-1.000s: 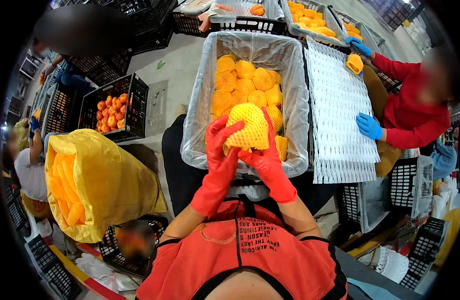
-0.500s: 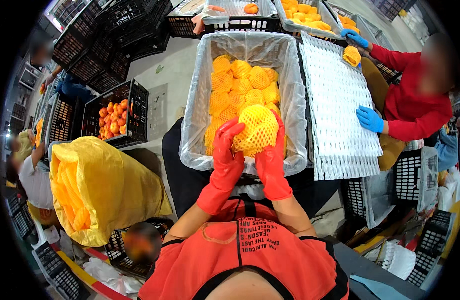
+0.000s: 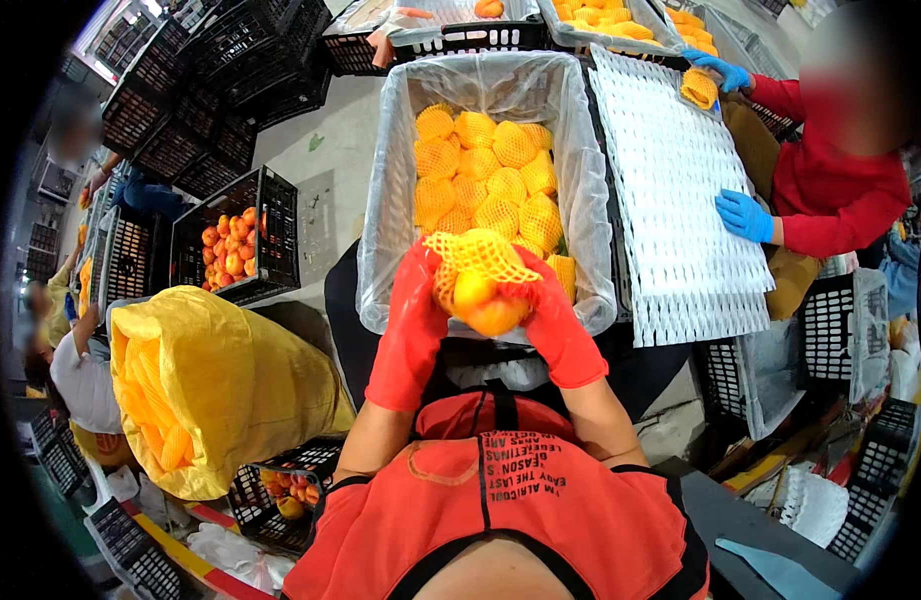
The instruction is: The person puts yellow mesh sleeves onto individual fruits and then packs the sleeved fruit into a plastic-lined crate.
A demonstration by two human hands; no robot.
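In red rubber gloves, my left hand (image 3: 417,290) and my right hand (image 3: 551,305) hold a round orange-yellow fruit (image 3: 489,306) between them. A yellow foam net sleeve (image 3: 476,250) covers its far side, while the near side is bare. Both hands are closed around its sides, with some fingertips hidden behind the fruit and net. They are over the near end of a crate (image 3: 376,270) lined with clear plastic film. Inside that crate lie several net-covered fruits (image 3: 471,170), packed close together.
White foam sheet (image 3: 671,220) lies right of the lined crate, where a co-worker in blue gloves (image 3: 746,215) sits. At left stand a black crate of orange-red fruit (image 3: 296,230) and a yellow sack (image 3: 251,380) of foam nets. Black crates (image 3: 251,50) are stacked behind.
The net, which covered most of the fruit, now leaves its near side bare. My hands have moved slightly toward me and spread apart a little around it.
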